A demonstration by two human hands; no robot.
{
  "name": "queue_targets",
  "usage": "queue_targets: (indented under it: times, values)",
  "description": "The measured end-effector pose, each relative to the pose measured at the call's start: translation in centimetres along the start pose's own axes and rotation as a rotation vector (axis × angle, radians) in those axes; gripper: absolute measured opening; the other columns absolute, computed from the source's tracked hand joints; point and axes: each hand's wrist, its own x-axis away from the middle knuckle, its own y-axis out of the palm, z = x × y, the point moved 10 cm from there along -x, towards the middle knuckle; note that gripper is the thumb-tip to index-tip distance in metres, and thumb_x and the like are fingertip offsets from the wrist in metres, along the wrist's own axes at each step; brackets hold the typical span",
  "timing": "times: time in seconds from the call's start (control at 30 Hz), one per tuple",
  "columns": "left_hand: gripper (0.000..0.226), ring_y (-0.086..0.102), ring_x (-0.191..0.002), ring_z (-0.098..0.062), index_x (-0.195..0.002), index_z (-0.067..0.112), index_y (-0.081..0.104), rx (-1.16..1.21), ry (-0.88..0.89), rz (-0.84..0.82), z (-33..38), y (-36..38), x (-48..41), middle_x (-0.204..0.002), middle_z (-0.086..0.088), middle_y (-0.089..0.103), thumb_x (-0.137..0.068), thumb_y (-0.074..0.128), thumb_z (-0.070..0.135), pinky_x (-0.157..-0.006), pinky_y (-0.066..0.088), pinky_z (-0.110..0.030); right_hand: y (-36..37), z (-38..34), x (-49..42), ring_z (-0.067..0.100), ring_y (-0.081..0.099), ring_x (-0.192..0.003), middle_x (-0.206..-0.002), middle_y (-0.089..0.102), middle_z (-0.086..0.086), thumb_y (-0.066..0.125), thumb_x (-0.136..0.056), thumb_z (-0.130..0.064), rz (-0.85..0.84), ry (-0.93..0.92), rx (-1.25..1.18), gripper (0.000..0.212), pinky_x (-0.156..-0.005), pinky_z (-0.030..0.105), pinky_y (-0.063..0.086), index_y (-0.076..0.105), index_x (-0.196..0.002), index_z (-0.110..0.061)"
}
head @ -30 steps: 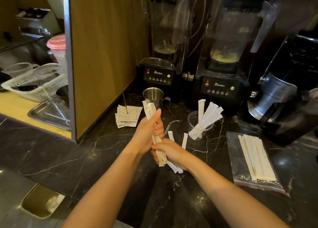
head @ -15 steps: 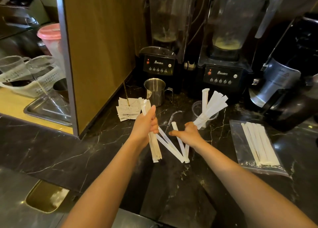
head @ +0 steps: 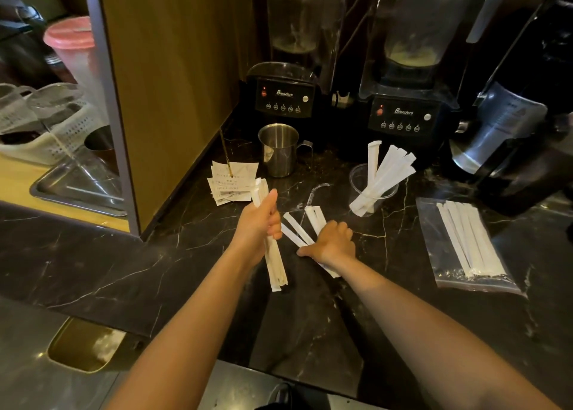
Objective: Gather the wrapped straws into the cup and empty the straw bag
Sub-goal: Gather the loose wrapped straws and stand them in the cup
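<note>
My left hand [head: 260, 223] grips a bundle of white wrapped straws [head: 274, 267], held upright over the dark marble counter. My right hand [head: 333, 242] lies palm down on several loose wrapped straws [head: 297, 230] spread flat on the counter; whether its fingers pinch one is hidden. A clear plastic cup [head: 356, 183] behind my right hand holds several wrapped straws [head: 387, 171] leaning to the right. The clear zip straw bag [head: 434, 239] lies flat at the right with several wrapped straws [head: 468, 239] inside.
A steel pitcher [head: 277, 149] and a stack of receipts on a spike [head: 231, 183] stand behind my left hand. Two blenders [head: 285, 93] [head: 403, 112] line the back. A wooden partition [head: 173, 84] rises at the left, a dark machine [head: 511, 137] at the right.
My right hand left the bundle, moved right and came down onto the loose straws on the counter. My left hand keeps the bundle, which shifted slightly left.
</note>
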Motion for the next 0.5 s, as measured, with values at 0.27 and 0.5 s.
queue_targets:
  times: [0.27,0.5]
  values:
    - [0.036,0.029,-0.034,-0.005,-0.061,0.016,0.040,-0.008,-0.017,0.001,-0.7,-0.4,-0.5,-0.039,0.007,0.034,-0.093,0.046,0.033,-0.042,0.031,-0.018,1.3,-2.6,0.8,0.035,0.037,-0.129,-0.139,0.038,0.018,0.059,-0.086,-0.026,-0.080,-0.207,0.163,0.057,-0.102,0.041,0.039,0.034,-0.132,-0.004]
    - [0.037,0.027,-0.034,-0.004,-0.060,0.016,0.040,-0.018,0.006,-0.010,-0.5,-0.1,-0.7,-0.037,0.009,0.031,-0.093,0.045,0.030,-0.043,0.029,-0.020,1.7,-3.4,1.3,0.035,0.042,-0.125,-0.134,0.043,0.022,0.030,-0.096,-0.007,0.004,-0.287,0.312,0.031,-0.097,0.041,0.042,0.039,-0.126,0.001]
